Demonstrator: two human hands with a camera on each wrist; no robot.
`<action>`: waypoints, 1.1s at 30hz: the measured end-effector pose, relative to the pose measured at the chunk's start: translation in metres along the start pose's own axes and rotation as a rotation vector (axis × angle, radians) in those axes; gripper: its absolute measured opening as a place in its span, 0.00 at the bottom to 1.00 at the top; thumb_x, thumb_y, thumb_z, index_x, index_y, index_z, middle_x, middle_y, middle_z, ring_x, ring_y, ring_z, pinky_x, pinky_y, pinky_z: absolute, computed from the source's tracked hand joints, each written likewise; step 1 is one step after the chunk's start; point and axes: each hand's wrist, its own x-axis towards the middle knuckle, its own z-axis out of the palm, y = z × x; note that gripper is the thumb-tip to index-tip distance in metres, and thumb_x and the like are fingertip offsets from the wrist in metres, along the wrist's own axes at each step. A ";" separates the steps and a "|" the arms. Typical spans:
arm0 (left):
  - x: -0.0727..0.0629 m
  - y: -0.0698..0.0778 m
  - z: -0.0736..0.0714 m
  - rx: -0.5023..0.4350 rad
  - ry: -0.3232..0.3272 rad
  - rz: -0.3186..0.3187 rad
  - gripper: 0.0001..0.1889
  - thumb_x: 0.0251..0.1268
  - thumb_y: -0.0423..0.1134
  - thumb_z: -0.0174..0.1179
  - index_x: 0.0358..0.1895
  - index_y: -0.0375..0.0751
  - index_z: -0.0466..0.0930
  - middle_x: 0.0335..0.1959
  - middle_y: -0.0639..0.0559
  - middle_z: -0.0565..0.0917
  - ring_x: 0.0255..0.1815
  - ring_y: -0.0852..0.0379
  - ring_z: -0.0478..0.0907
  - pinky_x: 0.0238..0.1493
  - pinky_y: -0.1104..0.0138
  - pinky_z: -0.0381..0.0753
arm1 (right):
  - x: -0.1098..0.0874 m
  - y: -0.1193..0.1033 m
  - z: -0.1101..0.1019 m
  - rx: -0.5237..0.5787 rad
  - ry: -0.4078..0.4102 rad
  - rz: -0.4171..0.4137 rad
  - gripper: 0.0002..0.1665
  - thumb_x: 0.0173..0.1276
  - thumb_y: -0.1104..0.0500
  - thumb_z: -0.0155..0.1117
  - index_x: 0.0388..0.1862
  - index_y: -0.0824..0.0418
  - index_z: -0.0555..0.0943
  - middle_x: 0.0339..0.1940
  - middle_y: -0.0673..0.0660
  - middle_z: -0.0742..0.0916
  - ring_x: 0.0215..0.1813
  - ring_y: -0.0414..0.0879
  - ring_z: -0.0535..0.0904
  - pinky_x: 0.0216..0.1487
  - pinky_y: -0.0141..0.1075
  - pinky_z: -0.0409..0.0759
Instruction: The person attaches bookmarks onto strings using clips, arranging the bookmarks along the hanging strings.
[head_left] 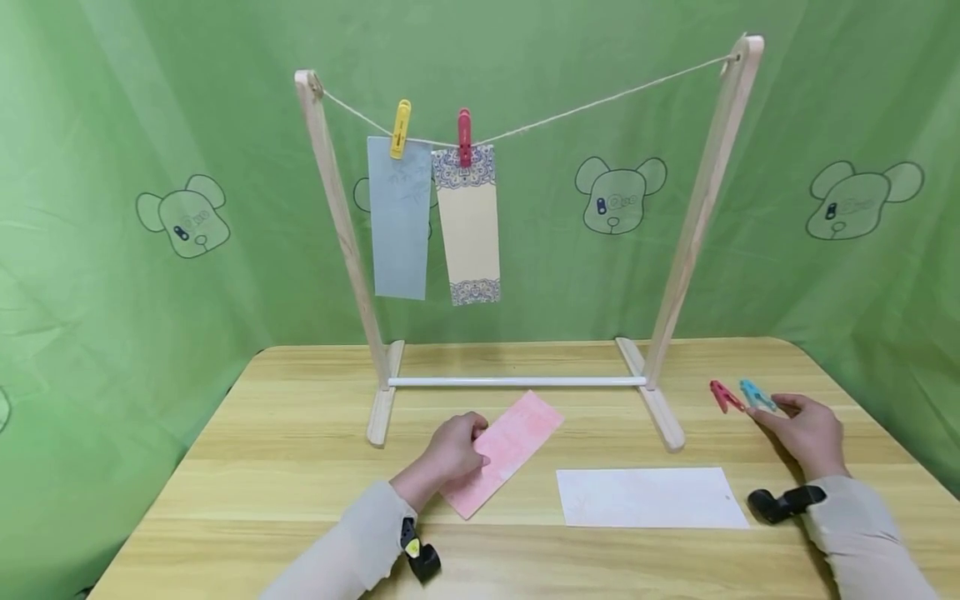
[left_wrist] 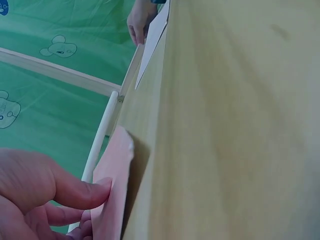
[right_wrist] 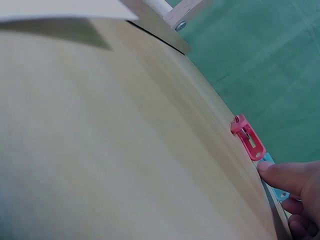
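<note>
One pink card (head_left: 522, 442) is pinched by the left hand (head_left: 454, 450), a blue clip (head_left: 751, 389), best squeezed squarely, by the right hand (head_left: 810, 432).

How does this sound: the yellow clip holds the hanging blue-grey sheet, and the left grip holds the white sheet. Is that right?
Not the last part: the head view shows the left grip holding the pink sheet, while the white sheet lies on the table. The yellow clip does hold the hanging blue-grey sheet.
</note>
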 end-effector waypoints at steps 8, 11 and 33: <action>0.002 -0.001 -0.006 -0.054 -0.056 -0.013 0.19 0.42 0.25 0.71 0.40 0.34 0.75 0.32 0.50 0.74 0.33 0.56 0.69 0.36 0.68 0.74 | 0.002 -0.004 0.001 -0.046 0.057 0.008 0.32 0.61 0.50 0.66 0.47 0.80 0.74 0.39 0.75 0.79 0.38 0.61 0.73 0.32 0.39 0.65; 0.003 -0.003 -0.010 -0.092 -0.083 -0.021 0.20 0.41 0.25 0.71 0.40 0.35 0.74 0.32 0.50 0.75 0.33 0.56 0.70 0.36 0.67 0.75 | 0.002 -0.005 0.001 -0.048 0.064 0.021 0.31 0.60 0.50 0.67 0.44 0.79 0.74 0.36 0.74 0.80 0.35 0.59 0.72 0.31 0.39 0.64; 0.007 -0.015 -0.020 -0.312 -0.169 -0.041 0.07 0.59 0.25 0.58 0.40 0.34 0.78 0.31 0.50 0.76 0.34 0.56 0.71 0.38 0.68 0.73 | 0.006 -0.009 0.001 0.335 0.096 0.247 0.29 0.60 0.51 0.67 0.52 0.70 0.75 0.17 0.29 0.72 0.23 0.25 0.69 0.23 0.19 0.71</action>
